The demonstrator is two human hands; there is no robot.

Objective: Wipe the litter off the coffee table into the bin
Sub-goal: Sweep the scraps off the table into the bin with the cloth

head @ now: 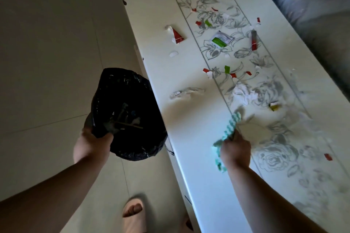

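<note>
A white coffee table with a grey rose pattern runs from near right to far middle. Litter lies scattered on it: a red and white wrapper, a green and white sachet, a crumpled white tissue, a clear plastic scrap and several small red and green bits. My right hand is shut on a green and white striped cloth, held over the table near its left edge. My left hand grips the rim of a bin lined with a black bag, held against the table's left edge.
Pale tiled floor lies left of the table. A grey sofa runs along the table's far right side. My foot in a pink slipper stands on the floor below the bin.
</note>
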